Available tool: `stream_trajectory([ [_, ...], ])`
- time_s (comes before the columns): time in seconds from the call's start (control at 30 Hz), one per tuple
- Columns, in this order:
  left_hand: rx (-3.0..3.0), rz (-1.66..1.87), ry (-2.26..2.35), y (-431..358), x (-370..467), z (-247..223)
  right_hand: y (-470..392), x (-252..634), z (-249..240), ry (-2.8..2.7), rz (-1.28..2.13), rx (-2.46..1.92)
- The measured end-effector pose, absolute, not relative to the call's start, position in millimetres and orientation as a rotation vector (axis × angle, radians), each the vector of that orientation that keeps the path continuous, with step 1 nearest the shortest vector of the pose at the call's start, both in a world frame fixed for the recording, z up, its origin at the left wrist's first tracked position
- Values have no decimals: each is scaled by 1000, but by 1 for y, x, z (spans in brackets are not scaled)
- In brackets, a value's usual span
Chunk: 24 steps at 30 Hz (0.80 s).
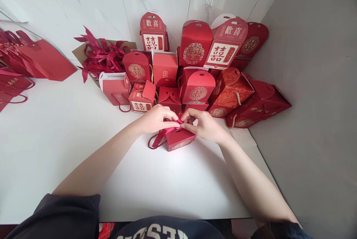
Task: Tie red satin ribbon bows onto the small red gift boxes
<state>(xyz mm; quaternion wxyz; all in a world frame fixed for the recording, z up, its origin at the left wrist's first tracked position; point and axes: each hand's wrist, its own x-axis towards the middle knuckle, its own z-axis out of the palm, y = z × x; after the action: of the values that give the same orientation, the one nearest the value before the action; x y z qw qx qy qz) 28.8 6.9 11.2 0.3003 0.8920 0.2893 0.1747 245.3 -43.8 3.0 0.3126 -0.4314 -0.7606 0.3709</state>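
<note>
A small red gift box (180, 141) with a gold round emblem stands on the white table in front of me. Both hands meet over its top. My left hand (156, 119) pinches a red ribbon (161, 137), whose loose end hangs down the box's left side. From the other side, my right hand (205, 124) pinches the same ribbon at the middle of the lid, thumb and fingers close together. A dark red cord handle (152, 143) loops out at the box's left. The fingers partly hide the ribbon where it crosses the lid.
Several red and gold gift boxes (198, 86) crowd the table behind my hands. A brown box (80, 51) full of red ribbons (104, 57) stands back left. Red paper bags (51, 60) are at far left. A grey panel (306, 82) borders the right.
</note>
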Motion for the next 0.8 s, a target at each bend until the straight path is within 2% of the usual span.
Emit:
stream_trajectory([
  [0.17, 2387, 498, 765, 3, 32, 13, -44, 245, 6, -2021, 920, -1162],
  [0.37, 2013, 451, 799, 1, 30, 11, -45, 256, 11, -2113, 916, -1175],
  [0.57, 2000, 425, 816, 1, 29, 13, -47, 258, 15, -2082, 1045, -1180],
  [0.7, 2015, 410, 800, 2, 29, 12, -43, 249, 8, -2042, 935, -1201],
  [0.8, 2058, 405, 796, 3, 27, 13, -39, 246, -2, -2024, 977, -1102],
])
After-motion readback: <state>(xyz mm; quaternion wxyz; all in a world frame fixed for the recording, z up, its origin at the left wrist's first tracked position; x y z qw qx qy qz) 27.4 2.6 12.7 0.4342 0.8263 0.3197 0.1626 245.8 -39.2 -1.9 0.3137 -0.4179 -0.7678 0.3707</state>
